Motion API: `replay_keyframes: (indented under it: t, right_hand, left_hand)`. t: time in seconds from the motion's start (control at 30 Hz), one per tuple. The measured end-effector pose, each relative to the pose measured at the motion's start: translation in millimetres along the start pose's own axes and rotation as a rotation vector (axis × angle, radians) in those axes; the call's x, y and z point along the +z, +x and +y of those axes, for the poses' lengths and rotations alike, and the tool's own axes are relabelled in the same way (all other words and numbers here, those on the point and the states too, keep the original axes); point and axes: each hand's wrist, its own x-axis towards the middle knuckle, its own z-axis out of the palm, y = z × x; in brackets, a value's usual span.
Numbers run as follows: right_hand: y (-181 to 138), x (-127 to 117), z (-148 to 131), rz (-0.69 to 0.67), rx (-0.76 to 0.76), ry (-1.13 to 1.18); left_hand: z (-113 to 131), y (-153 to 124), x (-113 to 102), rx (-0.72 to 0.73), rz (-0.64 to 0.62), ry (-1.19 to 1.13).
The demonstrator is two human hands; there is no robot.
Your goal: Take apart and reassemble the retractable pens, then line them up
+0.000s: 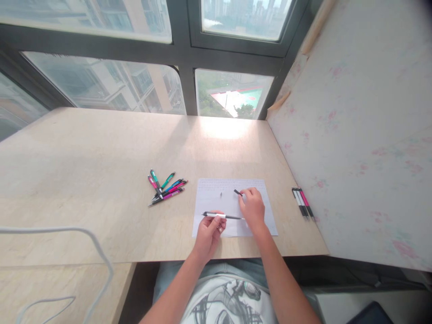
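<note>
My left hand [209, 234] is closed around the white barrel of a pen [216, 215], held level above the paper. The pen's lower section is off, and a thin dark refill [233, 218] with a pale tip sticks out to the right. My right hand [252, 207] pinches one end of a short black pen grip [238, 192] over the upper part of the sheet. A tiny metal pen tip [221, 194] lies by itself on the paper [205, 193], which has lines of faint writing along its top.
Several coloured pens [168, 186] lie in a loose pile left of the paper. To the right, several white and pink pens [303, 203] are lined up by the papered wall [351, 157]. A white cable [87, 231] loops at the left, and windows edge the table [111, 180] at the back.
</note>
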Motion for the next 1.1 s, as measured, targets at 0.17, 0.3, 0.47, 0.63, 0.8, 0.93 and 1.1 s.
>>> replay_keyframes:
  t: [0.17,0.3,0.47,0.63,0.8,0.93,1.1]
  right_hand:
    - [-28,-37,20,-0.152,0.079,0.501]
    - [-52,-70,33,-0.177,0.046,0.585]
    - [-65,-86,27,-0.134,-0.038,0.600]
    - [-62,-84,11,-0.142,-0.103,0.533]
    - [-57,-85,5,-0.131,-0.128,0.504]
    - [-55,-86,8,-0.134,-0.142,0.495]
    - [-55,-86,13,-0.118,-0.136,0.495]
  left_hand:
    - [0,0,0,-0.001,0.000,0.004]
    - [0,0,1,-0.003,0.003,0.012]
    - [1,-1,3,-0.008,0.015,0.027]
    - [2,-1,5,-0.008,0.029,0.041]
    - [2,-1,5,-0.008,0.036,0.036]
    - [1,-1,5,-0.001,0.026,0.027]
    - [1,-1,4,-0.002,0.036,0.027]
